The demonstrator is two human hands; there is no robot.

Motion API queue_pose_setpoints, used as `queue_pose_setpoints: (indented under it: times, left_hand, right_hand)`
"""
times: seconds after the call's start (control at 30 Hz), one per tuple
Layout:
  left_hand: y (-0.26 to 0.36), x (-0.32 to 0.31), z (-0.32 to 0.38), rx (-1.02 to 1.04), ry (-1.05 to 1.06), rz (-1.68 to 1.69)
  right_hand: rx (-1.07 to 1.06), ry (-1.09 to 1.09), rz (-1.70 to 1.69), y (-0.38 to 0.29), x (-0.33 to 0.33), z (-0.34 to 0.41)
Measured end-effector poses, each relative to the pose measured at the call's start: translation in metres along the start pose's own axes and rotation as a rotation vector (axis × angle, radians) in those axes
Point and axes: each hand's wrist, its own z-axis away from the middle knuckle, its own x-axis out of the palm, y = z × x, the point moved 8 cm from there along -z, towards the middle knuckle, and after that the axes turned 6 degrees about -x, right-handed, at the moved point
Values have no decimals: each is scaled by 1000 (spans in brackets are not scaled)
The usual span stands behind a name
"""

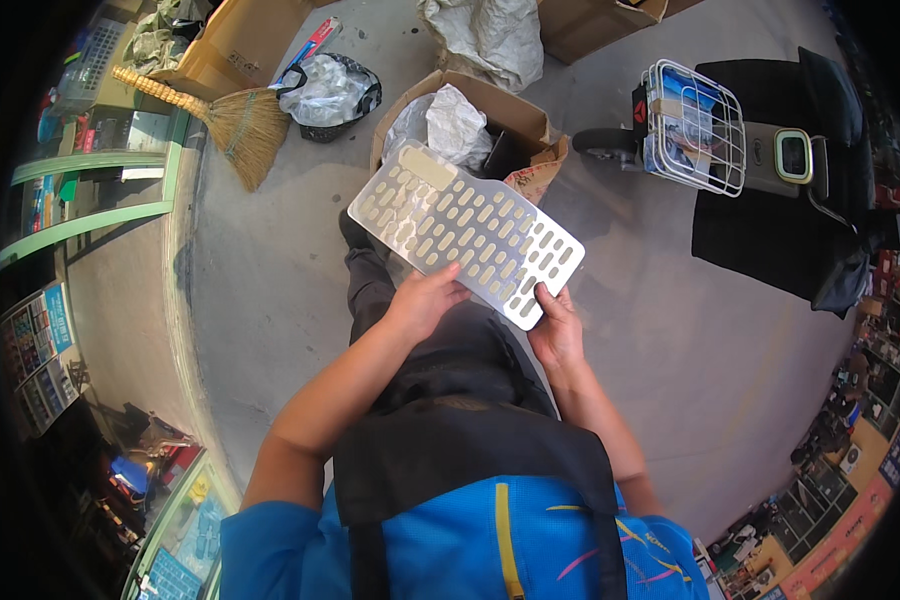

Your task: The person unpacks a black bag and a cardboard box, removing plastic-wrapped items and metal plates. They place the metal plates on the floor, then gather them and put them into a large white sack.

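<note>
Between my two hands is a flat, pale plastic panel (487, 225) with rows of rounded slots and one larger rectangular opening near its far left end. My left hand (426, 302) grips its near long edge, thumb on top. The right hand (557, 324) holds its near right corner, with the thumb over the slots. The panel is tilted above my legs, and its far left end overlaps an open cardboard box (523, 112) on the floor. Crumpled white plastic sacking (456, 127) and a dark flat piece lie in that box.
A straw broom (251, 131) leans at the left near a black bag (328, 97) of clear plastic. A white woven sack (487, 41) stands beyond the box. An electric scooter with a wire basket (696, 127) is parked at the right. Green-framed display cases (90, 217) line the left.
</note>
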Motion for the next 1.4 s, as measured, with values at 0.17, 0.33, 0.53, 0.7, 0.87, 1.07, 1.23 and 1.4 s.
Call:
queue_pose_setpoints:
  times: [0.17,0.33,0.53,0.7,0.87,1.07,1.23,1.4]
  left_hand:
    - [-10,-34,7,56,154,62]
    - [-30,-81,21,55,319,125]
    - [-36,-139,26,44,499,99]
    - [-52,-163,28,176,558,140]
    - [-91,-165,9,191,663,299]
    - [-174,-152,-53,234,867,577]
    - [-240,-113,-108,241,926,754]
    - [-274,-94,-138,205,961,798]
  right_hand:
    - [179,-186,144,21,-4,-2]
    - [314,-210,497,33,-34,-5]
    - [262,-114,887,16,-65,-20]
    - [154,-229,1088,-1,-75,-58]
    - [75,-481,1439,-10,-61,-165]
    - [-267,-978,2204,24,-34,-327]
    - [-182,-1164,2318,73,-53,-404]
    - [-195,-1073,2142,86,-74,-398]
